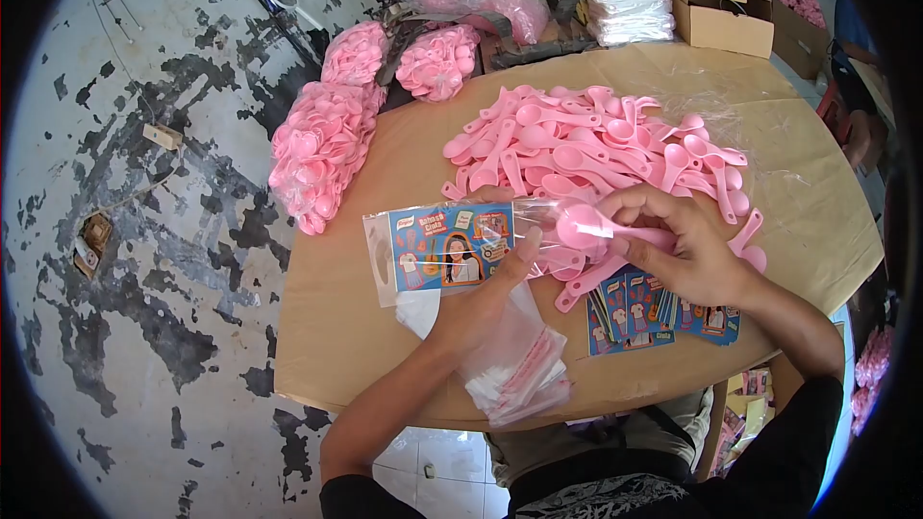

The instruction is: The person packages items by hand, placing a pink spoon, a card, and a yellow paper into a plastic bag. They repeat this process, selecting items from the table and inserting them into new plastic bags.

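My left hand (486,303) is closed around a clear plastic bag (380,264), its thumb on top. Inside the bag lies a printed blue card (450,248). A pink spoon (582,226) is pinched by the handle between the thumb and fingers of my right hand (687,245). The spoon's bowl overlaps the right end of the bag. Beneath my left wrist rests a stack of clear bags (519,360). Several blue cards (630,317) lie fanned below my right hand. Behind both hands spreads a heap of pink spoons (577,144).
Bulging bags of pink spoons (327,144) line the table's left edge. Stacked plastic packs (630,14) and a cardboard box (721,24) stand at the back. Brown paper covers the table (336,327). Part of another person (860,135) shows at the far right.
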The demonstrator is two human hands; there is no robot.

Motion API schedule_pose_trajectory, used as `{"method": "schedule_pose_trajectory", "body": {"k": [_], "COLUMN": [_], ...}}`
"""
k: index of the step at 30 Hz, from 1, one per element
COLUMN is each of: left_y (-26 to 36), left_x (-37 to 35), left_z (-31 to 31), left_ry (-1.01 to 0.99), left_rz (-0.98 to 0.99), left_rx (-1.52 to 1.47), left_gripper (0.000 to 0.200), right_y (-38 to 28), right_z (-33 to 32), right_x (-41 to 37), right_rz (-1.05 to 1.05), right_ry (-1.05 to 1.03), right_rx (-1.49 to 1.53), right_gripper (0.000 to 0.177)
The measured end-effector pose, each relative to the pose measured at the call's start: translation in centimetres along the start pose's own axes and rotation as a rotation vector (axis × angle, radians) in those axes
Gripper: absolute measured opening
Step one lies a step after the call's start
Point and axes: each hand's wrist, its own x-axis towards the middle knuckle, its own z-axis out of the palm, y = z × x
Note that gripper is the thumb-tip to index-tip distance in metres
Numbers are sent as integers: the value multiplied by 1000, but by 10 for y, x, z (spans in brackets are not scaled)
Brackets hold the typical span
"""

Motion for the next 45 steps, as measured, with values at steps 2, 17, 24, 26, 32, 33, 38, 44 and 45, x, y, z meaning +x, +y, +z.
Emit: {"method": "schedule_pose_trajectory", "body": {"k": [2, 17, 24, 26, 32, 33, 38, 44, 45], "left_y": [0, -8, -5, -7, -7, -6, -20, -5, -4], "left_x": [-1, -3, -1, -4, -7, -6, -6, 6, 9], "left_z": [2, 1, 1, -4, -1, -1, -12, -15, -18], "left_ry": [-7, -172, -98, -127, -110, -126, -235, -59, -39], "left_rz": [-13, 20, -121, -123, -30, -22, -43, 51, 59], "left_rx": [-27, -65, 47, 172, 176, 154, -146, 79, 126], "left_gripper": [35, 28, 30, 37, 49, 52, 52, 53, 53], "right_y": [-3, 2, 13, 4, -17, -20, -41, -67, -70], "right_z": [-1, 10, 12, 7, 15, 17, -23, -73, -76], "right_x": [-2, -5, -2, -1, 9, 11, 47, 78, 75], "right_rz": [-10, -124, -115, 97, -106, -134, -293, -84, -74], "right_ry": [-29, -213, 47, -17, -63, -51, 84, -220, -116], "right_rx": [-29, 1, -30, 187, 132, 22, -169, -620, -566], "right_gripper": [31, 31, 30, 29, 28, 28, 16, 10, 8]}}
